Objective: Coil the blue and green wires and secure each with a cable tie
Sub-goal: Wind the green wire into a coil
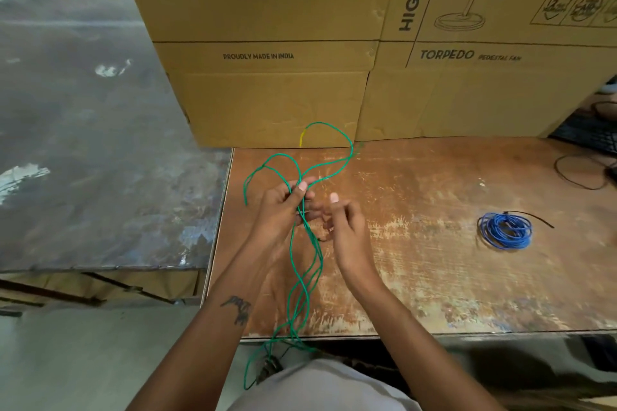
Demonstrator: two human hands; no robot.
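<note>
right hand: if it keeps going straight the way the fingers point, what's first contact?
Likely the left hand and the green wire it grips. The right hand points up-left at them, fingers close; depth unclear.

The counter (434, 277) is a worn brown board with pale scratches. On its right part lies the blue coil (505, 231), with a black tie (534, 218) sticking out to the right. At the back edge stand cardboard boxes (273, 103), touching the board. A thin dark cable (574, 177) loops on the far right. The green wire (307, 264) hangs over the front edge.
</note>
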